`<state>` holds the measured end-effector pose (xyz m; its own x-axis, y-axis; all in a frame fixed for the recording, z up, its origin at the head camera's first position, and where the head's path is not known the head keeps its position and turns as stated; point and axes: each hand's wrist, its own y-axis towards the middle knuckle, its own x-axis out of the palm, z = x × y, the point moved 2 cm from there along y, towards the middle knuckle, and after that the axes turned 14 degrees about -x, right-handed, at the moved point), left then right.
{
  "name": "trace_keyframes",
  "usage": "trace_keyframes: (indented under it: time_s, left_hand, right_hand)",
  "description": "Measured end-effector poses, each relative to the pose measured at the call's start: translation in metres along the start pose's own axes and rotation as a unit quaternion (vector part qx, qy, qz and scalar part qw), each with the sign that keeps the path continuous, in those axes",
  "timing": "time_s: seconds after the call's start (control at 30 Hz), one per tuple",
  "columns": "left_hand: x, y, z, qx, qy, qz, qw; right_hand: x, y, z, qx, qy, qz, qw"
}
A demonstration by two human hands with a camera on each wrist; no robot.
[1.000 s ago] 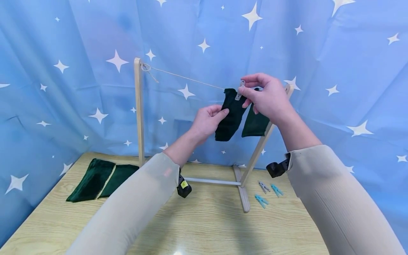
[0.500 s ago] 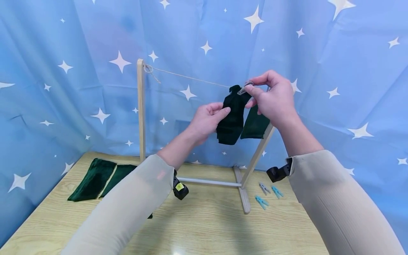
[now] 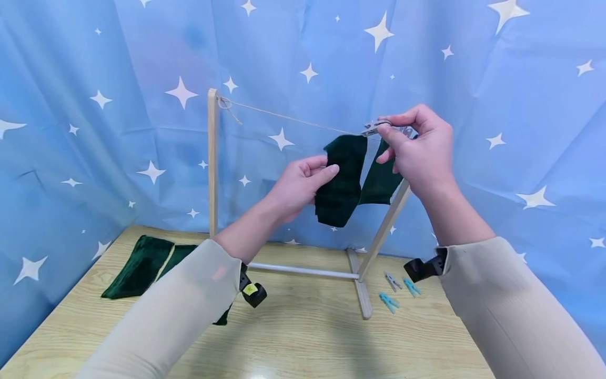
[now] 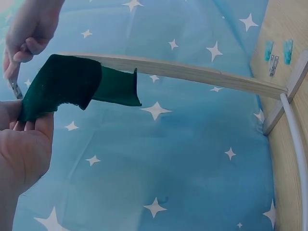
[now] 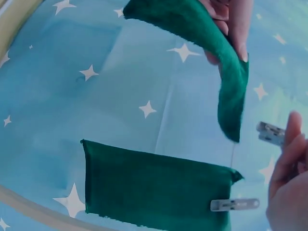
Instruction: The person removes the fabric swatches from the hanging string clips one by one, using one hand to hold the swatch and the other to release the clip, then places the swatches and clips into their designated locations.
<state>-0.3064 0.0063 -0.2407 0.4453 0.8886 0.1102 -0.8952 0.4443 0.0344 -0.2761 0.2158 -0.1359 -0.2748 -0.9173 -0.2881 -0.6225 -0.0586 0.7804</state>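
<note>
The right hand (image 3: 423,150) pinches a clothespin (image 3: 376,128) between thumb and fingers; whether the pin's mouth is spread is too small to tell. Its long axis lies nearly level in the head view, nose pointing leftward at the top right corner of a green cloth (image 3: 343,179). The right wrist view shows a narrow gap between nose and cloth, so the judgement is that the next move turns on that gap, with the right hand the nearer to the corner. The left hand (image 3: 300,184) grips the cloth's opposite edge, thumb in front. The cloth's top meets the string (image 3: 289,117); whether it folds over is unclear. Just right hangs a second cloth (image 3: 381,179), held by a grey clip (image 5: 235,205). Below, on the table (image 3: 293,337), three loose pins (image 3: 389,302) lie by the wooden stand (image 3: 385,231).
</note>
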Motion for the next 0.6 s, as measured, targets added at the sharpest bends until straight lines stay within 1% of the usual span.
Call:
trace_keyframes:
  time_s: [0.1, 0.17, 0.23, 0.27, 0.4, 0.5, 0.6]
  left_hand:
    - [-0.004, -0.008, -0.001, -0.014, 0.003, 0.007, 0.9999]
    - [-0.007, -0.014, -0.004, -0.024, 0.011, 0.014, 0.9996]
    - [-0.010, -0.020, -0.008, -0.033, 0.024, 0.018, 0.9990]
    - [-0.012, -0.023, -0.011, -0.038, 0.023, 0.016, 0.9989]
    - [-0.021, -0.036, -0.025, -0.060, 0.027, 0.016, 0.9977]
    - [-0.029, -0.044, -0.036, -0.078, 0.025, 0.019, 0.9965]
    - [-0.036, -0.051, -0.048, -0.095, 0.019, 0.025, 0.9950]
  right_hand:
    - [-0.006, -0.009, -0.001, 0.008, 0.014, 0.006, 0.9998]
    - [-0.010, -0.017, 0.000, 0.019, 0.014, 0.002, 0.9997]
    - [-0.014, -0.028, 0.004, 0.026, -0.006, -0.007, 0.9996]
    - [-0.016, -0.034, 0.006, 0.029, -0.017, -0.013, 0.9993]
    - [-0.026, -0.063, 0.024, 0.041, -0.062, -0.037, 0.9966]
    - [-0.036, -0.087, 0.042, 0.061, -0.073, -0.050, 0.9943]
    - [-0.046, -0.111, 0.061, 0.090, -0.078, -0.057, 0.9912]
